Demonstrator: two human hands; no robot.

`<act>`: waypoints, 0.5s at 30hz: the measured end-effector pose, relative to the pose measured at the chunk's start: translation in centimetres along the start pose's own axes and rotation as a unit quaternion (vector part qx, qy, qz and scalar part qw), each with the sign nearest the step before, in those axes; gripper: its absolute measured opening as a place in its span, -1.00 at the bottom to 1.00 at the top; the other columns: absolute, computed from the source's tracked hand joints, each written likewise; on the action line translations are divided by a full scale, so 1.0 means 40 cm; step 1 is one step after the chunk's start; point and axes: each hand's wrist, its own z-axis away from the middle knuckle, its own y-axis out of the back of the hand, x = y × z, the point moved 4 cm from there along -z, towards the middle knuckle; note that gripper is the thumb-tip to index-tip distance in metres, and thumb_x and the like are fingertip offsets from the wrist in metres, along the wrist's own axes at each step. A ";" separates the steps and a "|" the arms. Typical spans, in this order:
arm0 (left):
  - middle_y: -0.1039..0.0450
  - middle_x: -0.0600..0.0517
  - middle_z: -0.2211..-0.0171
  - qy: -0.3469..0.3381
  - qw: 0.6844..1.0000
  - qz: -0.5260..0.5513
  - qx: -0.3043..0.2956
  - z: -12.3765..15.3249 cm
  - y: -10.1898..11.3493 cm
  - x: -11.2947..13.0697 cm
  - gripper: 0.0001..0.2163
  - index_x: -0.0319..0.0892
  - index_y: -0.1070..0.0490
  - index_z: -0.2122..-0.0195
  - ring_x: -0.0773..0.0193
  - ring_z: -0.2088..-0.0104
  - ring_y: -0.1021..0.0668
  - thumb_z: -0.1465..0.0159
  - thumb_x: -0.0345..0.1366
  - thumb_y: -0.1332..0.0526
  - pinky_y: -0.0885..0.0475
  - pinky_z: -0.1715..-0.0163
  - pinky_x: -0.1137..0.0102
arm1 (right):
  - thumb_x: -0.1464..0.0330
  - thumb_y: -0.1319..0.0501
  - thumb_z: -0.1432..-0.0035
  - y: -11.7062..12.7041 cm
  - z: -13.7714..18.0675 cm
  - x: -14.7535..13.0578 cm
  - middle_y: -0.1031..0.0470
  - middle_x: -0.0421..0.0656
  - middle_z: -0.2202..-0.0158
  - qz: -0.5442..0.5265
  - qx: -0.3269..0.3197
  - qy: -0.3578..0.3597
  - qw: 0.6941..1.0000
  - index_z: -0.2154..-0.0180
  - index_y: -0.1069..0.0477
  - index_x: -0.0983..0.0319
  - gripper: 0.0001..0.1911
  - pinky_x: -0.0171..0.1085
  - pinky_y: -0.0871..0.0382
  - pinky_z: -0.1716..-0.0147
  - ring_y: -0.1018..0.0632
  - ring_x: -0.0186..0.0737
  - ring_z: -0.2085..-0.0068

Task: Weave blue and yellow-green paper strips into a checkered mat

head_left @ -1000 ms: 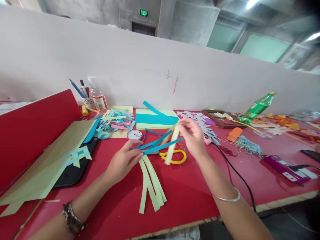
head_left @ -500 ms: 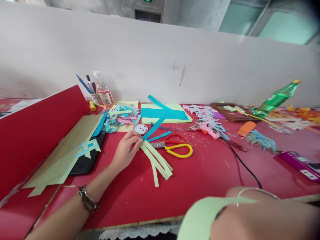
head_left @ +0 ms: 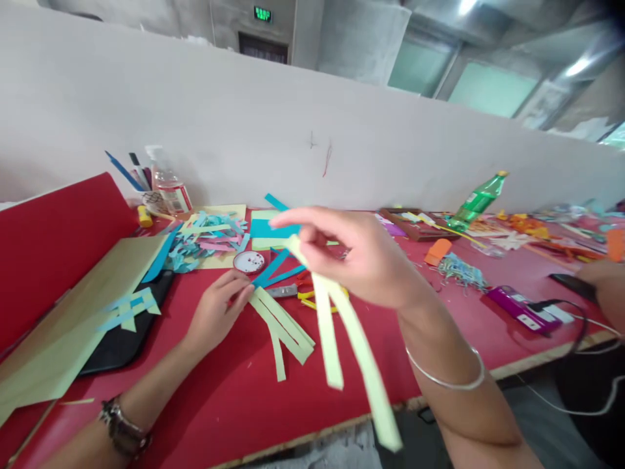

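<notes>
My left hand [head_left: 219, 312] rests on the red table, its fingers closed on the joined ends of pale green paper strips [head_left: 288, 329] and blue paper strips [head_left: 273, 268]. Raised in front of the table's middle, my right hand [head_left: 349, 254] pinches a pale green paper strip [head_left: 328, 339]; two lengths hang from it, blurred by motion. Behind this hand lies a pair of scissors [head_left: 283, 291] with red and yellow handles, partly covered. Blue and pale green paper sheets [head_left: 263, 228] lie further back, also partly hidden by my right hand. A small round white lid [head_left: 249, 262] is near my left fingers.
Paper scraps [head_left: 209, 238], a pump bottle [head_left: 170, 185] and a pen cup [head_left: 152, 200] stand at the back left. A woven paper piece [head_left: 131, 307] lies on the left. To the right are a green bottle [head_left: 478, 202] and a purple power strip [head_left: 522, 309]. Another person's hand [head_left: 603, 286] shows at far right.
My right hand has risen from the lower right to the middle with the pale green strip. My left hand keeps its hold on the strips. The view has turned right and up.
</notes>
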 end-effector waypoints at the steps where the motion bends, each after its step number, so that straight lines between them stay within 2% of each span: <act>1: -0.35 0.00 0.38 -0.005 1.000 0.002 -0.009 0.001 0.000 0.007 -0.74 -0.21 -0.35 0.45 0.34 0.37 -0.42 -0.26 -0.24 0.04 -0.34 0.39 0.48 | 0.41 -0.08 -0.05 0.023 -0.001 0.040 -0.36 -0.29 0.49 -0.024 0.014 -0.004 1.000 0.15 -0.39 0.11 -0.70 -0.41 -0.27 0.54 -0.32 -0.45 0.54; 4: -0.32 0.00 0.40 -0.010 0.999 0.018 -0.036 0.003 -0.005 0.022 -0.76 -0.20 -0.32 0.46 0.34 0.40 -0.39 -0.25 -0.24 0.03 -0.30 0.42 0.50 | 0.38 -0.13 -0.05 0.050 0.020 0.195 -0.31 -0.28 0.50 -0.145 0.057 -0.071 0.985 0.13 -0.37 0.13 -0.71 -0.45 -0.24 0.57 -0.31 -0.48 0.54; 6: -0.31 0.01 0.41 -0.004 0.999 0.039 -0.037 0.003 -0.008 0.026 -0.77 -0.19 -0.30 0.48 0.36 0.42 -0.38 -0.25 -0.25 0.03 -0.29 0.43 0.50 | 0.36 -0.18 -0.01 0.033 0.045 0.290 -0.35 -0.26 0.46 -0.255 0.069 -0.130 0.956 0.14 -0.38 0.14 -0.70 -0.44 -0.29 0.52 -0.35 -0.46 0.49; 8: -0.28 0.04 0.47 0.014 0.996 0.077 -0.032 0.002 -0.010 0.024 -0.73 -0.19 -0.25 0.55 0.37 0.46 -0.37 -0.26 -0.25 0.04 -0.28 0.44 0.50 | 0.38 -0.22 0.04 -0.001 0.067 0.352 -0.40 -0.20 0.35 -0.349 0.052 -0.178 0.919 0.15 -0.38 0.16 -0.67 -0.41 -0.34 0.43 -0.40 -0.43 0.42; 11: -0.23 0.09 0.57 0.059 0.988 0.139 -0.030 0.003 -0.014 0.016 -0.65 -0.19 -0.17 0.65 0.39 0.51 -0.35 -0.27 -0.24 0.07 -0.28 0.47 0.51 | 0.42 -0.23 0.07 -0.044 0.082 0.386 -0.41 -0.22 0.34 -0.427 0.029 -0.219 0.877 0.17 -0.40 0.16 -0.68 -0.42 -0.35 0.38 -0.42 -0.45 0.40; 15: -0.22 0.10 0.57 0.090 0.979 0.175 -0.052 0.006 -0.022 0.016 -0.66 -0.19 -0.17 0.65 0.40 0.53 -0.35 -0.26 -0.23 0.05 -0.27 0.50 0.51 | 0.43 -0.21 0.05 -0.071 0.078 0.372 -0.38 -0.25 0.37 -0.461 0.021 -0.198 0.865 0.14 -0.38 0.14 -0.66 -0.44 -0.33 0.34 -0.41 -0.45 0.37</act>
